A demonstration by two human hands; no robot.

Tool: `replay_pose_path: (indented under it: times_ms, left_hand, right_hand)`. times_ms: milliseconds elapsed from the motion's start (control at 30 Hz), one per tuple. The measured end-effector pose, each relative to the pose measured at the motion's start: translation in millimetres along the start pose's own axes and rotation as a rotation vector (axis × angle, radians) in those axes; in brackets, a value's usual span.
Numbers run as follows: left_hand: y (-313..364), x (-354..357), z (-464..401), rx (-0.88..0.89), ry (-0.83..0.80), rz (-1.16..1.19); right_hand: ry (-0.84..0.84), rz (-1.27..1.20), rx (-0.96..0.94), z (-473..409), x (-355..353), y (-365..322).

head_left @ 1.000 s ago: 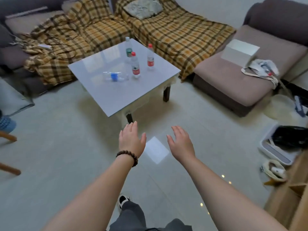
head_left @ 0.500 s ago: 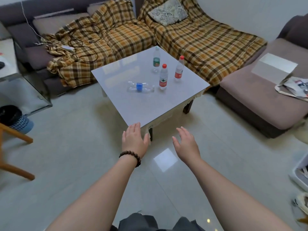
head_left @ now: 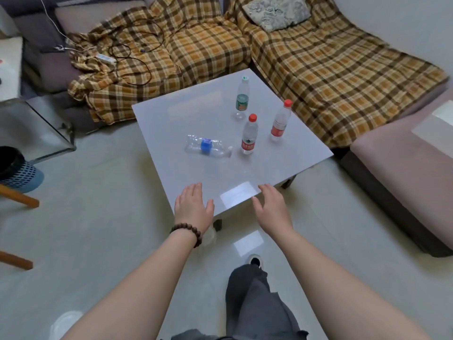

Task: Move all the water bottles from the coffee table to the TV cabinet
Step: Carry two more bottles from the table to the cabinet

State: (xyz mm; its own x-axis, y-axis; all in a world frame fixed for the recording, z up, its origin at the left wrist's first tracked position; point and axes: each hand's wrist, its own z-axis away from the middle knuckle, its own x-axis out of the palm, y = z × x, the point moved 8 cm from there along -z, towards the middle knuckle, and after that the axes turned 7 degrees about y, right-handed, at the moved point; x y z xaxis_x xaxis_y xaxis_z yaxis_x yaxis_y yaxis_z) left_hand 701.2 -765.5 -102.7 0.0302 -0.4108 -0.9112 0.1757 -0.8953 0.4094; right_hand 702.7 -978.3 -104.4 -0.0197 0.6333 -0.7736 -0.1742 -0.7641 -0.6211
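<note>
Several water bottles are on the white coffee table. A crushed clear bottle with a blue label lies on its side near the middle. Beside it stands a red-capped bottle, with a second red-capped bottle to its right. A green-labelled bottle with a white cap stands farther back. My left hand, with a bead bracelet on the wrist, and my right hand hover open, palms down, over the table's near corner, well short of the bottles. The TV cabinet is out of view.
A sofa with a plaid blanket, cables and a cushion wraps the table's far side. A grey-brown sofa section lies to the right. A glass side table, a blue bin and wooden chair legs are at left.
I have walked toward the coffee table. It has grown larger and nearer, and both open hands are now over its near corner instead of over the floor.
</note>
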Motion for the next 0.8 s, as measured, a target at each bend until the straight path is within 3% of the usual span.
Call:
replay_pose_path:
  times_ms: [267,500,800]
  left_hand:
    - [46,17,-98,-0.069,-0.011,-0.032]
    - [34,46,-165,-0.133,-0.082,-0.08]
    - [10,128,-291,0.008,-0.185,-0.252]
  right_hand:
    - [-0.053,0.016,-0.014,-135,-29,9]
    - [-0.117,-0.047,0.091,-216,-6,23]
    - [0.018,-0.32,0.217,-341,60,45]
